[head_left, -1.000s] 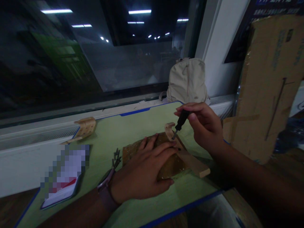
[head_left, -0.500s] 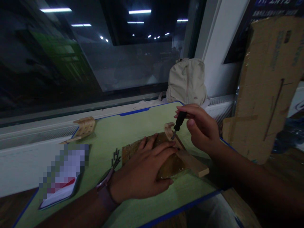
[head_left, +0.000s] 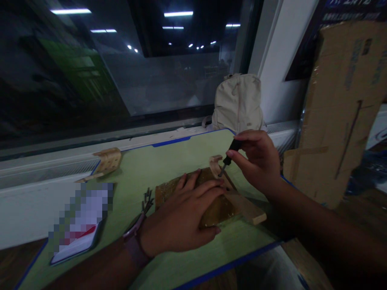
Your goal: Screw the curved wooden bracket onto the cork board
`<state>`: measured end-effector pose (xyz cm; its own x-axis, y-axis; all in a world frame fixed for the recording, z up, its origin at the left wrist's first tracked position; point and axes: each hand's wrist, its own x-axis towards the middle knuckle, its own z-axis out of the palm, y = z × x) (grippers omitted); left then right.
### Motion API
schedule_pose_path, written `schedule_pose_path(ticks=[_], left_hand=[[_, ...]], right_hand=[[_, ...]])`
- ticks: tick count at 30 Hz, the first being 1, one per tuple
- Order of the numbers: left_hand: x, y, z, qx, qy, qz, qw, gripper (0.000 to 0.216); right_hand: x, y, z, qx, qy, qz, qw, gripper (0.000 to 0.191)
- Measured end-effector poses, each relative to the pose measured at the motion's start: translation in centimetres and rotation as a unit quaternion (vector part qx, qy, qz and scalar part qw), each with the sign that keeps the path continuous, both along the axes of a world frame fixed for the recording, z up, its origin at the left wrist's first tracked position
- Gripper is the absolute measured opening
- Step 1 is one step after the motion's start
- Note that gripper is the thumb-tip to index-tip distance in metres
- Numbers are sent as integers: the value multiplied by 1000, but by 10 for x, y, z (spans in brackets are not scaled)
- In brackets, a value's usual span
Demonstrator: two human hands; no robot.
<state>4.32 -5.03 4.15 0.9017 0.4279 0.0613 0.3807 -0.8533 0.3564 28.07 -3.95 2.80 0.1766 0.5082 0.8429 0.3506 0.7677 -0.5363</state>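
Note:
My right hand [head_left: 256,159] grips the black handle of a screwdriver [head_left: 232,149] between thumb and fingers. The tool leans, and its metal tip points down at the wooden piece [head_left: 255,215] by its curved, hooked end [head_left: 215,164]. Whether a screw sits under the tip is too small to tell. My left hand [head_left: 184,213] lies flat, fingers spread, on a brown, shiny, taped-looking block [head_left: 217,215]; its fingertips reach the wooden piece's edge. Several screws [head_left: 147,201] lie in a small heap beside my left wrist.
A phone [head_left: 80,237] lies at the left of the green, blue-edged table [head_left: 139,165]. A curved wooden part with holes [head_left: 109,161] sits at the far left edge. Behind stand a beige backpack [head_left: 238,102] and a large cardboard box [head_left: 338,121].
My right fingers have shifted round the screwdriver handle, the thumb now pressed against it. The handle tilts further right while the tip stays about in place. My left hand has not moved.

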Motion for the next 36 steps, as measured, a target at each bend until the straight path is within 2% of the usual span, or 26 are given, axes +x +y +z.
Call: schedule_pose_path(ticks=[2, 6, 9, 13, 17, 19, 25, 32, 34, 36], left_hand=[[0, 0, 0, -1, 3, 1, 1000, 78], [2, 0, 0, 8, 1, -1, 1000, 77], [1, 1, -1, 14, 0, -1, 1000, 77], [1, 1, -1, 13, 0, -1, 1000, 77], [2, 1, 0, 6, 2, 1, 1000, 78], [2, 1, 0, 7, -1, 1, 1000, 79], [0, 0, -1, 10, -2, -3, 1000, 78], [1, 0, -3, 8, -2, 3, 1000, 77], [1, 0, -2, 12, -3, 3, 1000, 78], [1, -1, -2, 13, 2, 5, 1000, 79]], right_hand=[[0, -1, 0, -4, -13, 10, 1000, 26], [-6, -7, 6, -36, 3, 99, 994, 13], [-9, -10, 8, -57, 17, 131, 990, 12], [-5, -8, 7, -28, 13, 68, 997, 25], [0, -6, 7, 5, -39, 19, 999, 27], [-1, -7, 8, -9, -55, 29, 998, 25], [-8, -13, 13, -64, 4, 109, 992, 14], [1, -6, 8, -1, -36, -4, 999, 20], [1, -6, 7, -7, -53, 8, 999, 18], [-1, -9, 8, -28, -43, 49, 997, 18]])
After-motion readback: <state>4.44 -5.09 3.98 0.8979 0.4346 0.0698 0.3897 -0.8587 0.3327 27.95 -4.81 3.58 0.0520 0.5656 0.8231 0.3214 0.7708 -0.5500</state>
